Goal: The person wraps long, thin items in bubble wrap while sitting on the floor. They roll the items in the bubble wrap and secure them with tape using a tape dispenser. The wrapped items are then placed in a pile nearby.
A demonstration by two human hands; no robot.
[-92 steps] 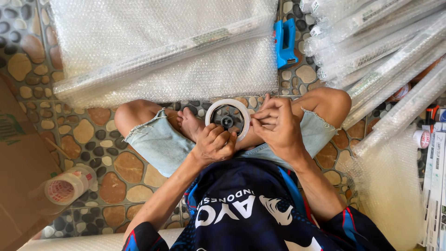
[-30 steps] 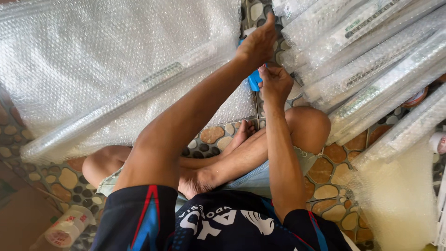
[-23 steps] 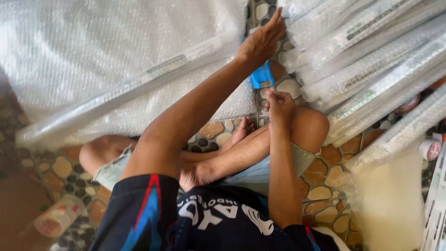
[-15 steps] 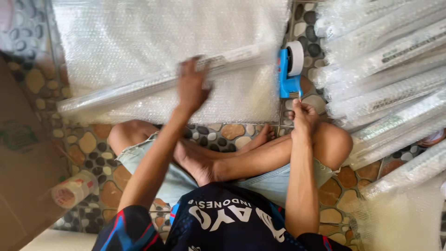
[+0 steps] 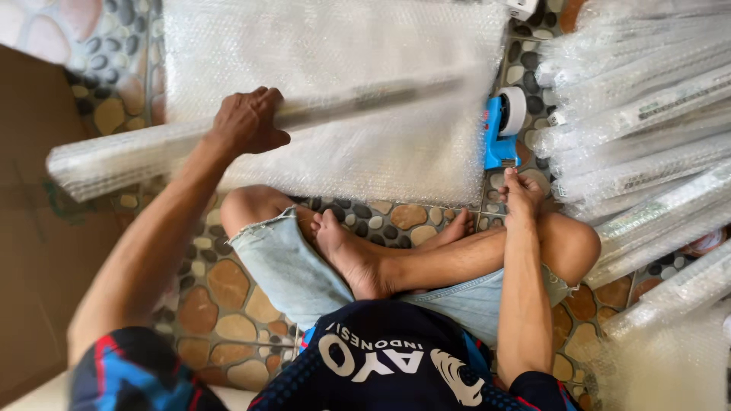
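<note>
Wrapped tube (image 5: 152,148) under left hand (image 5: 247,122)

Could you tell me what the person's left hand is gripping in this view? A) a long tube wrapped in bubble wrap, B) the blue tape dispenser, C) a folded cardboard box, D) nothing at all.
A: the left hand is closed around a long bubble-wrapped tube lying across the bubble-wrap sheet, while the blue tape dispenser sits on the pebble floor just beyond the right hand.
</note>
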